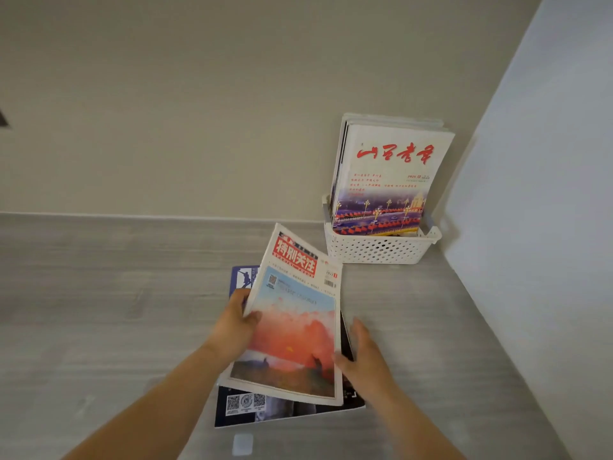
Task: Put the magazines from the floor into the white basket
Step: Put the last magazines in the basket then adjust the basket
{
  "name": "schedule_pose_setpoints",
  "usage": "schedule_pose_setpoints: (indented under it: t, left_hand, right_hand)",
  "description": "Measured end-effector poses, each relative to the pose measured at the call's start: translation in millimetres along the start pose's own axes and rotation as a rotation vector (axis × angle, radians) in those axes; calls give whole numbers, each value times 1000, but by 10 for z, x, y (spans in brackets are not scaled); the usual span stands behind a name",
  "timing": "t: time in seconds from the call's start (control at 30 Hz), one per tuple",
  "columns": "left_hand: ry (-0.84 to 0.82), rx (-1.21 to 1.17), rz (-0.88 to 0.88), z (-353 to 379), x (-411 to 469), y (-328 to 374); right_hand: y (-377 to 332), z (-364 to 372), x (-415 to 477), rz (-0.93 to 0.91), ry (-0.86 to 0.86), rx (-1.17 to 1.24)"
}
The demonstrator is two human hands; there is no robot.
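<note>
- Magazines lie and stand at two spots: a small pile on the grey floor [99, 293] near the viewer, and a batch upright in the white basket [378, 249] at about 1 o'clock.
- Nearest, at 6 o'clock, a dark magazine [285, 408] lies flat on the floor, with two QR codes printed at its lower left corner.
- Over it sits the red-titled magazine [295, 327], tilted with its far end lifted; its cover carries big white Chinese characters on a red band, a small QR code, a barcode, and an orange-red sunset picture.
- Left hand [237, 330] grips this magazine's left edge, thumb on the cover and fingers behind.
- Right hand [363, 355] is at its right edge, thumb touching the cover, fingers loosely spread; whether it truly grips cannot be told.
- A blue magazine [242, 277] peeks out behind at 11 o'clock; its print is too small to read.
- Farthest, the basket stands in the wall corner; its front magazine [391, 174] shows red brush-style Chinese lettering and "2025 10".
</note>
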State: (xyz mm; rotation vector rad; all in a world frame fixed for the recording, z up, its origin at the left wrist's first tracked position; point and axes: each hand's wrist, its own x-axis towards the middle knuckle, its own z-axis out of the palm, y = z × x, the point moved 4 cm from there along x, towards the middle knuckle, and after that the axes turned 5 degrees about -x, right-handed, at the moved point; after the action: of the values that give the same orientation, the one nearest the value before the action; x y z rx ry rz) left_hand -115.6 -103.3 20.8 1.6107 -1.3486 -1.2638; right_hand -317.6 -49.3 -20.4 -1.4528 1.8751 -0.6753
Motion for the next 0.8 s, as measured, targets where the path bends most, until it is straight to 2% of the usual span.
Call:
schedule_pose_setpoints:
  t: [0.07, 0.17, 0.23, 0.33, 0.47, 0.63, 0.8]
  left_hand:
    - [9, -60, 78, -93, -57, 87]
    - [9, -155, 212, -192, -123, 277]
    - [-4, -217, 281, -217, -140, 439]
    - [-66, -323, 298, -166, -71, 694]
    - [-119, -207, 419, 18, 158, 1154]
    - [22, -135, 468, 196, 567, 1754]
    - [60, -102, 487, 406, 1088, 2339]
  right_hand:
    - [-52, -73, 6, 72, -41, 170]
    - [-204, -151, 56, 60, -160, 327]
    - [-313, -317, 104, 43, -147, 383]
    - [-454, -689, 202, -2, -51, 414]
    - [-611, -1212, 369, -94, 77, 317]
    - [-727, -1876, 736, -152, 220, 178]
    - [-849, -2423, 1196, -186, 431, 177]
